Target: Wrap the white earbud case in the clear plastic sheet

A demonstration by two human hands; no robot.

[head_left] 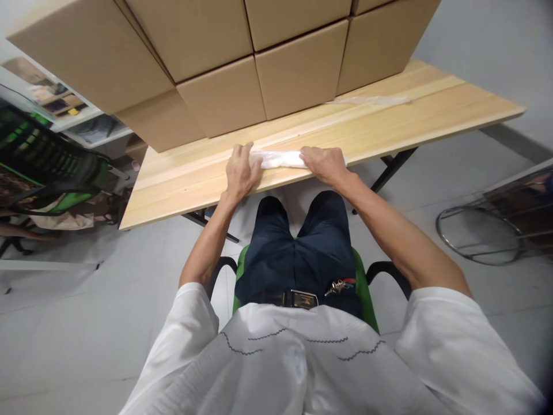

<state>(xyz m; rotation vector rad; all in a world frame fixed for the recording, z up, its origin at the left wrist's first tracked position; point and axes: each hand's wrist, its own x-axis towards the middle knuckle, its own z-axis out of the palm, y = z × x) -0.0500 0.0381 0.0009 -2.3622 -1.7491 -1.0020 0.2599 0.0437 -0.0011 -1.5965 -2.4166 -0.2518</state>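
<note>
A soft white strip [280, 159], rolled or folded lengthwise, lies along the front edge of the wooden table [173, 183]. I cannot make out whether it is plastic or cloth. My left hand [242, 170] is closed on its left end, thumb toward the middle. Around the right end my right hand [324, 165] is closed, with fingers bent over the strip. A little of the white material shows past the right hand. The parts under both palms are hidden.
Stacked brown cardboard boxes [302, 69] fill the table's rear. A thin translucent strip [375, 100] lies at the back right. A round metal stool frame [478, 235] stands on the floor at right. At left are a green-and-black chair [47, 167] and part of another person.
</note>
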